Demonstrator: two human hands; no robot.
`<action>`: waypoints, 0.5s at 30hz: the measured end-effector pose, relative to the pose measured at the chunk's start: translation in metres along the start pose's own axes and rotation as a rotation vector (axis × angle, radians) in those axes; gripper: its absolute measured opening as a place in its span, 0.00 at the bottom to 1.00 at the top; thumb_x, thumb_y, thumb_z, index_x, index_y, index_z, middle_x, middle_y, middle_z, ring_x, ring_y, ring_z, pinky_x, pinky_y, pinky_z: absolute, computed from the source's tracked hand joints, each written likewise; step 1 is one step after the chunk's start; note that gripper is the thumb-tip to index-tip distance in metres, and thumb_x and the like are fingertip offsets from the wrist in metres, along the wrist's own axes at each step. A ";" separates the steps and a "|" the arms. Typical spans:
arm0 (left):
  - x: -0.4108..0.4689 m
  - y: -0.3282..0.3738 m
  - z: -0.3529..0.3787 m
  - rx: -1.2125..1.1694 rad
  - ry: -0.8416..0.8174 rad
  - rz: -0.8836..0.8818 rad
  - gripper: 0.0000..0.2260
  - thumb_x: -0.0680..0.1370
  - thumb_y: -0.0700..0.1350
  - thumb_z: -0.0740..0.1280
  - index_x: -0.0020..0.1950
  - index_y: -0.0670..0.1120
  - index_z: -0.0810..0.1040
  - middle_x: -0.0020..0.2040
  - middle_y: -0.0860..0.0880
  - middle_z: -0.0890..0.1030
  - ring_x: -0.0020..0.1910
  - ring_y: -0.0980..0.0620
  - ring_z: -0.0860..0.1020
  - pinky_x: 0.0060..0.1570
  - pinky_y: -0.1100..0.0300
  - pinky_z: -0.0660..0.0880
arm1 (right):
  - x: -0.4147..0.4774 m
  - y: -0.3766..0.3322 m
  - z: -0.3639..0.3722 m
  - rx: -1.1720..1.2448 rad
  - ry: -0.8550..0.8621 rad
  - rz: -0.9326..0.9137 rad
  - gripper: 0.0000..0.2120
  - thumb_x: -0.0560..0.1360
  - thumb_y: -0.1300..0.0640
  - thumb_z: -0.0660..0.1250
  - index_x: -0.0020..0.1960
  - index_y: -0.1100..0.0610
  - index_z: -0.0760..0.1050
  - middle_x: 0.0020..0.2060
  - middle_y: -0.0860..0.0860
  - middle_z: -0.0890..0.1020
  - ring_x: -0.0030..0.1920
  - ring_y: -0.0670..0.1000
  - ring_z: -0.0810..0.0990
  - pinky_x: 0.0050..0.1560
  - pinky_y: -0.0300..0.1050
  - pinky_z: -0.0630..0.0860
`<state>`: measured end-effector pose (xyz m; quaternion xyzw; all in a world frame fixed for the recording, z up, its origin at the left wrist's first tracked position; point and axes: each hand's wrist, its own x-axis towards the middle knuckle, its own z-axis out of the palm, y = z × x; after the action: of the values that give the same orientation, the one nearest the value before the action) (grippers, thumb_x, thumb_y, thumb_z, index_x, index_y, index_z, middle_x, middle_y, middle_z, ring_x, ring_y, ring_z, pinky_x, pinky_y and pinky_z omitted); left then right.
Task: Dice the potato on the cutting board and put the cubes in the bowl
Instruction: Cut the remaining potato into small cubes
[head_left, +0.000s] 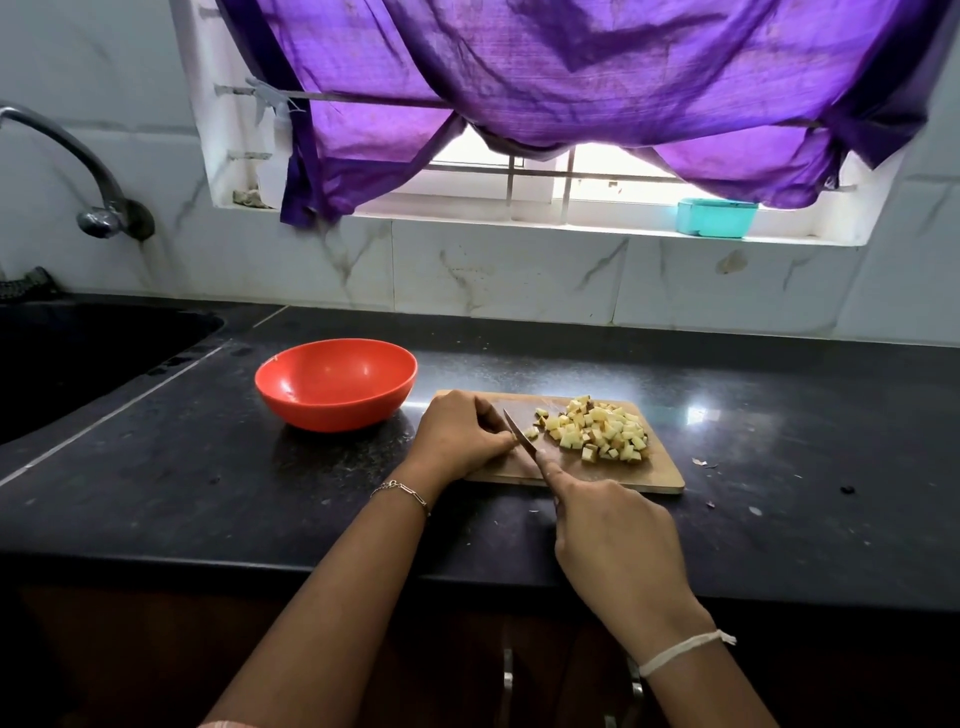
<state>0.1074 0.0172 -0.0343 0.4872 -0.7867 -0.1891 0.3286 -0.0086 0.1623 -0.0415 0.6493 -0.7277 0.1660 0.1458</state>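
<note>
right hand (618, 540) grips knife (521, 438), forefinger along blade | left hand (461, 436) curled on board (662, 470), hold unclear | cubes (602, 431) piled on board

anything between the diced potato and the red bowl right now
Yes. The left hand rests on the left end of the cutting board, directly between the potato cubes and the bowl. The knife, held by the right hand, lies beside it. The counter between board and bowl shows nothing.
</note>
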 end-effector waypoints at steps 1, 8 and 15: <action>0.000 -0.001 0.000 -0.003 -0.007 0.001 0.01 0.70 0.46 0.74 0.39 0.49 0.84 0.39 0.52 0.84 0.35 0.60 0.75 0.40 0.67 0.69 | 0.002 -0.001 0.000 -0.019 -0.010 -0.009 0.29 0.80 0.57 0.54 0.77 0.42 0.51 0.52 0.49 0.80 0.52 0.51 0.79 0.44 0.45 0.72; 0.003 -0.004 0.002 -0.004 0.004 0.013 0.02 0.70 0.47 0.75 0.40 0.49 0.84 0.38 0.55 0.83 0.32 0.64 0.73 0.35 0.74 0.66 | 0.018 -0.011 0.008 -0.064 -0.020 -0.002 0.28 0.80 0.62 0.53 0.78 0.47 0.53 0.53 0.50 0.80 0.53 0.53 0.80 0.45 0.46 0.73; 0.007 -0.002 0.011 0.034 -0.011 0.050 0.03 0.74 0.49 0.73 0.45 0.52 0.85 0.44 0.55 0.84 0.43 0.56 0.78 0.47 0.61 0.76 | 0.009 0.001 -0.001 -0.048 -0.017 0.123 0.30 0.78 0.61 0.55 0.78 0.44 0.53 0.52 0.49 0.80 0.52 0.52 0.80 0.42 0.44 0.72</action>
<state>0.0986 0.0100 -0.0409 0.4718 -0.8035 -0.1703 0.3207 -0.0109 0.1544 -0.0367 0.6012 -0.7711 0.1517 0.1445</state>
